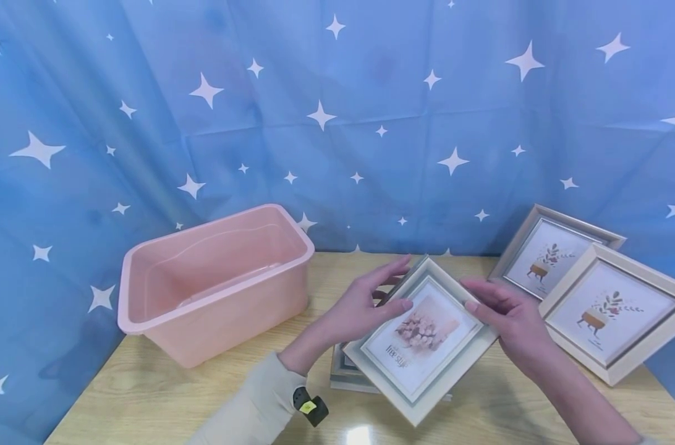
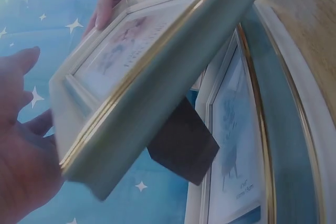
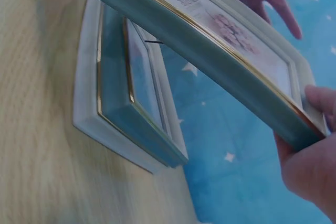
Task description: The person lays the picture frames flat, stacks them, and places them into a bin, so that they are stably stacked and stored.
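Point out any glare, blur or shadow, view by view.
Head view: white glare on the wooden tabletop at the bottom edge; left wrist view: blossom-print photo frame, lettering blurred; right wrist view: soft shadow on the tabletop beside the stacked frames.

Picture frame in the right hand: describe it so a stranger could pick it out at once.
Start from the pink bin on the wooden table, then look rightward to the right hand. The pale picture frame is tilted in its grip. It shows pinkish blossoms and the words "free style", whereas the two frames at far right show a potted plant.
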A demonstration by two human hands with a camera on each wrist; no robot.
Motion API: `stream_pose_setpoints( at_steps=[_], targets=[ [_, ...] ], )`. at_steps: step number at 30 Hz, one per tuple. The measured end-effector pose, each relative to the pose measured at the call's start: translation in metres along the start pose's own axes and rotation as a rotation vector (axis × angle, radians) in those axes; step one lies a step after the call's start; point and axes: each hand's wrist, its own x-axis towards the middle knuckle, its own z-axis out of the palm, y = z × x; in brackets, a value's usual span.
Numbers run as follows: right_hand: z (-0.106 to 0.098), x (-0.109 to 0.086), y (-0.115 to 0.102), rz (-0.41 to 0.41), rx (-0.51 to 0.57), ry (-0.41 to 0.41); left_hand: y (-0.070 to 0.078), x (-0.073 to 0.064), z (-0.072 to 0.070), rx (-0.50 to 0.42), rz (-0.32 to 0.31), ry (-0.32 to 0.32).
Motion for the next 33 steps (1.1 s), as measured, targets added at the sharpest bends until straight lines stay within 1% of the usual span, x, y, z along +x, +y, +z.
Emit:
stream_pose_setpoints(
  at_steps=[3,7,11,13,16,23,29,33],
  targets=[
    [0.006,-0.003,0.001,0.011,-0.011,-0.002,0.0,-0.002,0.001,-0.013,-0.01,-0.021],
    [0.009,-0.006,-0.001,0.043,0.025,-0.012,-0.001,-0.005,0.002,-0.003,-0.02,-0.061],
    [0.01,-0.007,-0.002,0.028,0.028,-0.003,-0.002,-0.008,0.004,0.013,-0.011,-0.106],
    [0.009,-0.007,-0.002,0.017,0.027,0.006,-0.002,-0.01,0.004,0.023,-0.014,-0.116],
    [0.009,-0.007,0.0,0.016,0.034,0.013,-0.002,-0.012,0.005,0.023,-0.026,-0.118],
    [0.008,-0.008,0.003,0.019,0.045,0.026,-0.007,-0.015,0.007,0.015,-0.046,-0.095],
    [0.004,-0.009,0.004,0.034,0.051,0.056,-0.011,-0.017,0.006,-0.033,-0.065,-0.101],
    [0.002,-0.01,0.003,0.042,0.036,0.085,-0.014,-0.019,0.005,-0.066,-0.072,-0.101]
  ],
)
